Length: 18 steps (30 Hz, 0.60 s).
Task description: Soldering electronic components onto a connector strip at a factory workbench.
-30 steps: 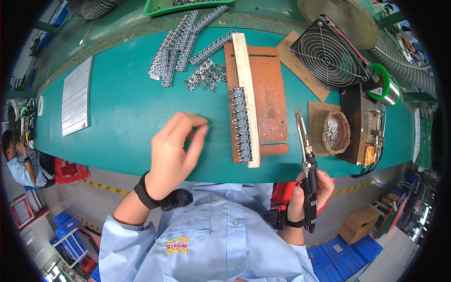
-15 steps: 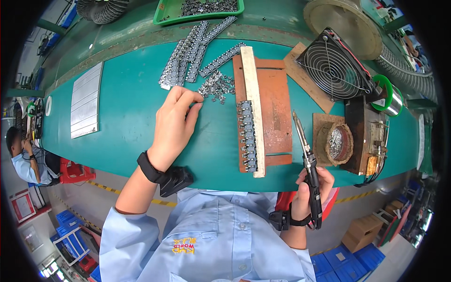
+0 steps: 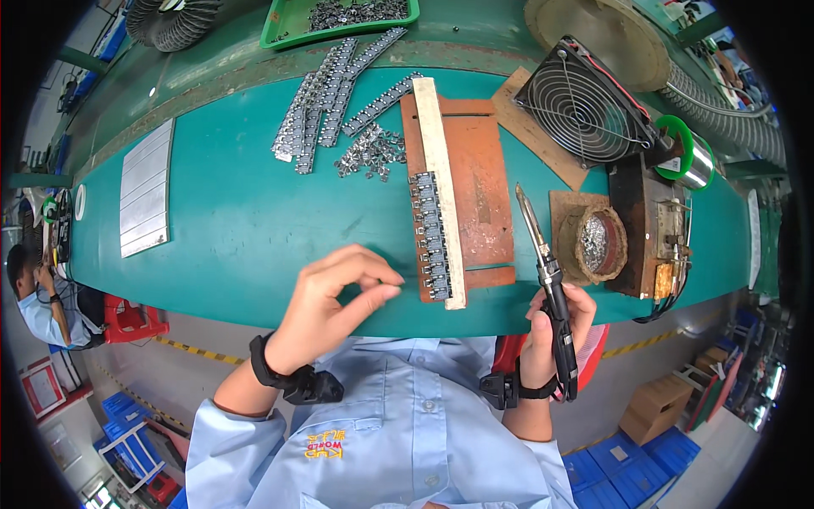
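My left hand (image 3: 335,301) hovers over the front edge of the green table (image 3: 237,229), thumb and forefinger pinched together; I see nothing between them. Its fingertips are just left of a row of small metal components (image 3: 432,237) lined along a white strip (image 3: 434,144) on a brown board (image 3: 479,182). My right hand (image 3: 551,335) grips a black soldering iron (image 3: 553,293) at the table's edge. The iron's tip (image 3: 520,193) points away from me, over the board's right side.
Loose metal parts (image 3: 369,153) and long strips of them (image 3: 326,97) lie behind the board. A green tray (image 3: 339,19), a wire-guarded fan (image 3: 585,102), a cleaning-wool pot (image 3: 598,242), a rusty box (image 3: 657,225) and a green spool (image 3: 688,157) stand at the right. A grey ribbed plate (image 3: 144,188) lies left.
My left hand has drawn back from the loose parts toward the table's front edge, fingers now pinched. The right hand has shifted the iron slightly forward beside the board.
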Motion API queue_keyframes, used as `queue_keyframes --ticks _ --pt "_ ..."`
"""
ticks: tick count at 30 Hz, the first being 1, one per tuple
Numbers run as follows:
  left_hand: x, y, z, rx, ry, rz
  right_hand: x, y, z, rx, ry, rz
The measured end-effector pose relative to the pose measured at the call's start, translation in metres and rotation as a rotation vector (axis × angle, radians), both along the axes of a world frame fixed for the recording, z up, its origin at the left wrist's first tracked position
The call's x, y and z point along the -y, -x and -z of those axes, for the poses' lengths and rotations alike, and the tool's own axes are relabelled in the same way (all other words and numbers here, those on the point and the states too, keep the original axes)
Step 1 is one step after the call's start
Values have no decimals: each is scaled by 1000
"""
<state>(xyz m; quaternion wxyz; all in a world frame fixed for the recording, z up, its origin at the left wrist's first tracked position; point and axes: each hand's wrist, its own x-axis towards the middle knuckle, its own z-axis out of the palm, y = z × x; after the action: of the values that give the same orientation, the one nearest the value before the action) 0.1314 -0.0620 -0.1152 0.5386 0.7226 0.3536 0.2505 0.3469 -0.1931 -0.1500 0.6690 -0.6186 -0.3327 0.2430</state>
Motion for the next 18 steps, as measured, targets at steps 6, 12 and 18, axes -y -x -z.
queue_keyframes --ticks 6,12,18 --pt "12 -10 -2 204 656 -30 3 -2 2 4 -6 -21" --pt "9 -16 -1 248 820 -71 0 0 3 116 0 5" --pt "8 -22 0 262 844 -72 3 -1 4 76 0 -4"
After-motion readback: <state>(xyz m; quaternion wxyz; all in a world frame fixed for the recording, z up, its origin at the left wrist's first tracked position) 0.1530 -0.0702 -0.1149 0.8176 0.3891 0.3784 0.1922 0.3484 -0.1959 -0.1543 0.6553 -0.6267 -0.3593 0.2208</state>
